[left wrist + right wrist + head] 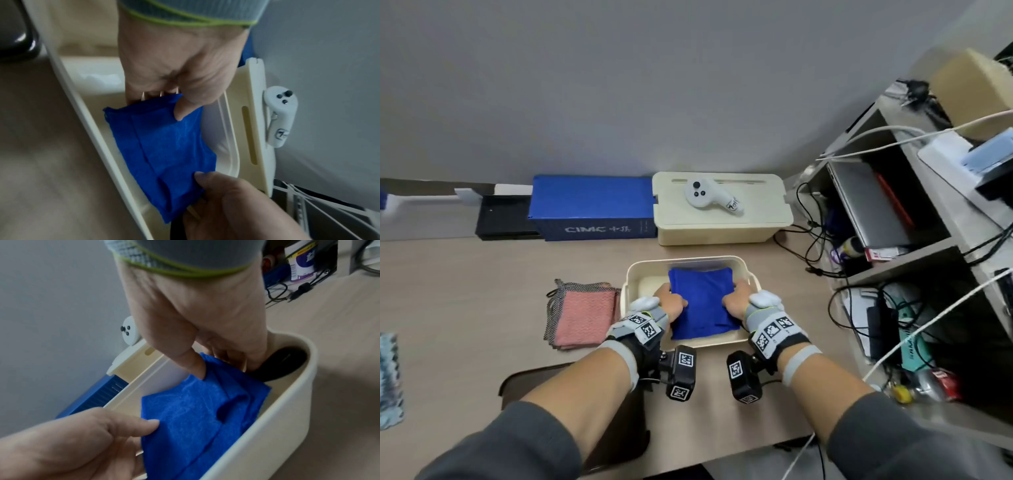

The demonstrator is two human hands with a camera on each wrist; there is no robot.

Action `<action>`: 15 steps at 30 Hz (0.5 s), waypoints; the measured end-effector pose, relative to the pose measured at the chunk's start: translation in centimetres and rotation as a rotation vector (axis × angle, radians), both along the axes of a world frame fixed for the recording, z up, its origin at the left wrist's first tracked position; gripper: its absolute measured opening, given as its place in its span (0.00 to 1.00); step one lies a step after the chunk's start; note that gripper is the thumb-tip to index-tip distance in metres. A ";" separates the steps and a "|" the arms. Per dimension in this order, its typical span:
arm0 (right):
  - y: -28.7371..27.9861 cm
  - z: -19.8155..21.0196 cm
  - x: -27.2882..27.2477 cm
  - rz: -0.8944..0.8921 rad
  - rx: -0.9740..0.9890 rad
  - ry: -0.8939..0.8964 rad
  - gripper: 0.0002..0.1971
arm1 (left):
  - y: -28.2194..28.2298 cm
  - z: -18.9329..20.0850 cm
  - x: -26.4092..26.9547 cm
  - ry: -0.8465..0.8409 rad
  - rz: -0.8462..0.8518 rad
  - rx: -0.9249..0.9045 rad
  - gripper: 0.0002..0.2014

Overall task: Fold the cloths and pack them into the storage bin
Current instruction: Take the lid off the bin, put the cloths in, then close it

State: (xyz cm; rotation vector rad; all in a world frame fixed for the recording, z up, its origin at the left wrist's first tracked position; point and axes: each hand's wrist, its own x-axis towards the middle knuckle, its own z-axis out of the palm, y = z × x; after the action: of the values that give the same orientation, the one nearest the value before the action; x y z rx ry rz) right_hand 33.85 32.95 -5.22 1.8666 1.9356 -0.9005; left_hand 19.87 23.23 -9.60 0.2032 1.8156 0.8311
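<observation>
The folded blue microfibre cloth (700, 301) is held inside the cream plastic storage bin (751, 274), pinched at its side edges by the left hand (669, 303) and right hand (738, 301), thumbs on top. A folded pink waffle cloth (585, 315) lies left of the bin on the beige table (465, 291).

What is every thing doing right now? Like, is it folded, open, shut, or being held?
blue cloth: folded, inside the bin, held at both sides.
storage bin: open, no lid on.
pink cloth: folded, lying flat on the table left of the bin.
left hand: pinches the blue cloth.
right hand: pinches the blue cloth.
cream box: lid shut, a white controller lies on top.
</observation>
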 end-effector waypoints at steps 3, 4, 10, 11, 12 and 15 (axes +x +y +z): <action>-0.8 1.8 -0.2 0.053 -0.064 -0.118 0.29 | 0.6 -1.8 0.3 0.049 -0.066 -0.045 0.12; -0.9 1.8 -0.1 0.046 -0.088 -0.109 0.28 | 0.7 -2.7 0.2 0.046 -0.096 -0.055 0.10; -2.3 1.3 -1.2 0.052 -0.102 -0.012 0.38 | -1.2 1.2 -1.6 0.101 -0.051 -0.006 0.25; -2.8 2.2 -1.5 0.098 -0.079 -0.010 0.37 | -1.9 2.6 -2.4 0.108 -0.022 0.033 0.25; -3.1 2.7 -1.8 0.147 -0.040 -0.008 0.33 | -2.6 3.8 -3.2 0.092 0.010 0.074 0.24; -4.0 4.9 -3.2 0.177 0.106 0.180 0.16 | -5.2 7.8 -5.3 -0.051 0.069 0.277 0.17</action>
State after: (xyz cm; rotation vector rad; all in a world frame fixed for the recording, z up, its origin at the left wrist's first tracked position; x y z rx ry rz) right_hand 30.64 28.95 -0.36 1.6853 2.2558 -0.9553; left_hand 14.62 18.01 -1.76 0.2953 1.6635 1.1266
